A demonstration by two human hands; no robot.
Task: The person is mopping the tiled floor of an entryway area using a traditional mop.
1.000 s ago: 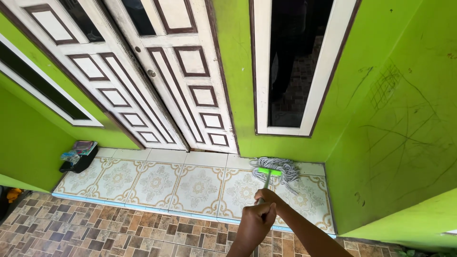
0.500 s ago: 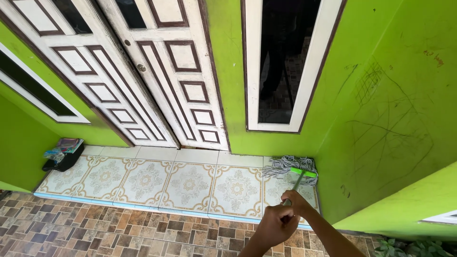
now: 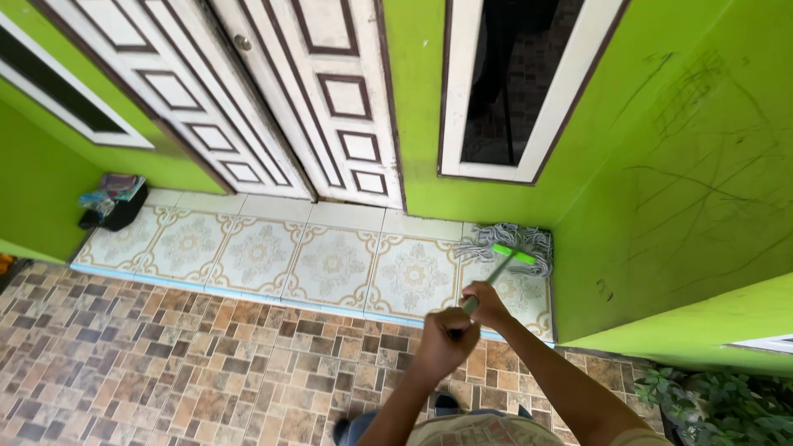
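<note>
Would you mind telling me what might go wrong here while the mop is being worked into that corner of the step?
1. The grey string mop head with its green clamp sits tight in the corner against the green wall; it may smear or scuff the paint.
2. The patterned tiled step could turn slippery if wet, and its blue edge drops to the brick paving.
3. Both hands, left hand and right hand, grip close together, so control may be weak.

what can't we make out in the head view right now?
- Mop handle: its stretch inside the left hand and right hand is covered by the grip.
- Mop head: strands too fine to tell wet or dry.
- Window: dark pane, interior unreadable, top cut off.
- Dark box: contents too small.
</note>
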